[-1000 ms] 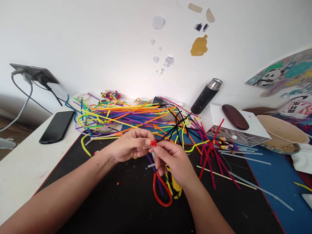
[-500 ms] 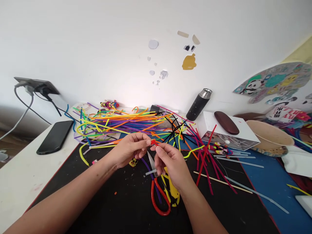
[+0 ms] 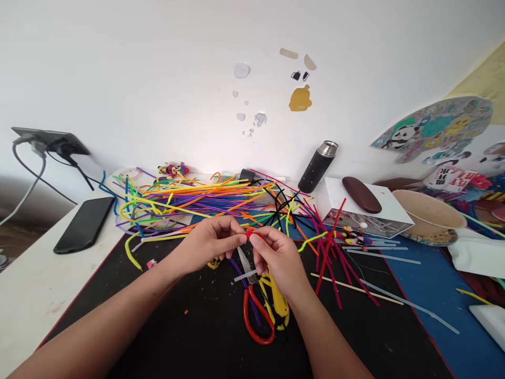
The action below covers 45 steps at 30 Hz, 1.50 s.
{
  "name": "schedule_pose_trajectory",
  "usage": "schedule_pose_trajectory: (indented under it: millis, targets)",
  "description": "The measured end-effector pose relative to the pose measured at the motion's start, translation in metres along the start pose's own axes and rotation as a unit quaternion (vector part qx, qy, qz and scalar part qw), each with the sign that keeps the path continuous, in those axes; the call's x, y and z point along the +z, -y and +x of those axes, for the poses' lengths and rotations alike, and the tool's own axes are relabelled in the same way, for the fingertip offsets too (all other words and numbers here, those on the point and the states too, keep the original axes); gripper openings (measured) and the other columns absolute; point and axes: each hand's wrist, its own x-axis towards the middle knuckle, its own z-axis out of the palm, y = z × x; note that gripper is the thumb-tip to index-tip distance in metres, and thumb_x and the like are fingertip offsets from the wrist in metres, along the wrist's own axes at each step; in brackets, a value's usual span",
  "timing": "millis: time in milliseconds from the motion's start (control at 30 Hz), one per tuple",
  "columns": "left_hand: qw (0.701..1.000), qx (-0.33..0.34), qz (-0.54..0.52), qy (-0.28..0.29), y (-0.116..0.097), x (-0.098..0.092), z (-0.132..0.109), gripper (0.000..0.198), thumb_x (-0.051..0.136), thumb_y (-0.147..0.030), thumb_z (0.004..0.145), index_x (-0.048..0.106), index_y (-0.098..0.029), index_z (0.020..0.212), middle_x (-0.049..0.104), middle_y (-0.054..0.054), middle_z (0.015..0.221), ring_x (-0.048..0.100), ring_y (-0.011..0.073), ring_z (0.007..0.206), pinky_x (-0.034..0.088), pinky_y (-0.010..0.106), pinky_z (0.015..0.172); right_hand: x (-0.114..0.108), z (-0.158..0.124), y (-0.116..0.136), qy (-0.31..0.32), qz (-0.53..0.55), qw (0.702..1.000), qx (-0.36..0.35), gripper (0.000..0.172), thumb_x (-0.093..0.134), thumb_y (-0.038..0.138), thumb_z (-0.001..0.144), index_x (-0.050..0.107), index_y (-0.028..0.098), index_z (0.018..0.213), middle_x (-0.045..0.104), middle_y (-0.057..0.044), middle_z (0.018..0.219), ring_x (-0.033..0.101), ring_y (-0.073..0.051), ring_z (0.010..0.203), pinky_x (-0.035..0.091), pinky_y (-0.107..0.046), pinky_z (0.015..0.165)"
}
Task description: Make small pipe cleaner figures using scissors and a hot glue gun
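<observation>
My left hand (image 3: 211, 243) and my right hand (image 3: 276, 258) meet over the black mat (image 3: 177, 337), fingertips pinched together on a small red pipe cleaner piece (image 3: 250, 232). Directly beneath them lie red-handled scissors (image 3: 252, 305) and a yellow tool (image 3: 278, 300). Behind the hands spreads a large pile of coloured pipe cleaners (image 3: 189, 197), with black ones (image 3: 282, 202) and dark red ones (image 3: 331, 247) to the right.
A black phone (image 3: 84, 225) lies on the white table at left, cables behind it. A black flask (image 3: 316, 166), a white box (image 3: 363, 210) with a brown case (image 3: 360, 194), a beige bowl (image 3: 430, 216) and thin sticks (image 3: 355, 287) are at right.
The view shifted slightly, so everything sits a little lower and further left. Both hands kept pinching the red piece, fingers working it; the scissors below became more visible.
</observation>
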Motion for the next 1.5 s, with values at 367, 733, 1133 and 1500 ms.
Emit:
schedule_pose_trajectory:
  millis: [367, 733, 1133, 1500]
  targets:
    - [0.996, 0.012, 0.022, 0.091, -0.008, -0.017, -0.001, 0.049, 0.071, -0.063, 0.093, 0.068, -0.015, 0.080, 0.062, 0.000, 0.067, 0.060, 0.0118, 0.059, 0.047, 0.022, 0.055, -0.002, -0.002, 0.003, 0.042, 0.024, 0.998, 0.037, 0.037, 0.080, 0.054, 0.087, 0.069, 0.018, 0.087, 0.057, 0.007, 0.051, 0.047, -0.007, 0.037, 0.029, -0.018, 0.039]
    - [0.999, 0.052, 0.013, 0.005, -0.005, -0.023, 0.001, 0.053, 0.069, -0.062, 0.095, 0.074, -0.016, 0.120, 0.072, 0.007, 0.094, 0.063, 0.0154, 0.071, 0.052, 0.027, 0.064, 0.000, -0.004, 0.004, 0.078, -0.027, 0.995, 0.053, 0.039, 0.079, 0.055, 0.087, 0.070, 0.018, 0.089, 0.058, 0.006, 0.052, 0.048, -0.008, 0.039, 0.032, -0.020, 0.041]
    - [0.973, 0.107, 0.196, 0.052, -0.010, -0.028, -0.005, 0.022, 0.072, -0.041, 0.096, 0.081, -0.021, 0.099, 0.078, 0.004, 0.088, 0.069, 0.0182, 0.078, 0.052, 0.025, 0.074, 0.003, -0.006, 0.006, 0.103, -0.049, 0.991, 0.069, 0.040, 0.078, 0.057, 0.087, 0.069, 0.018, 0.090, 0.057, 0.007, 0.054, 0.050, -0.009, 0.040, 0.030, -0.020, 0.040]
    - [0.956, 0.138, 0.248, 0.075, -0.015, -0.030, -0.009, 0.024, 0.067, -0.041, 0.100, 0.081, -0.021, 0.101, 0.076, 0.003, 0.089, 0.067, 0.0166, 0.078, 0.050, 0.024, 0.074, 0.006, -0.007, 0.005, 0.110, -0.064, 0.990, 0.067, 0.035, 0.076, 0.052, 0.089, 0.066, 0.018, 0.089, 0.058, 0.007, 0.055, 0.050, -0.008, 0.041, 0.032, -0.020, 0.043]
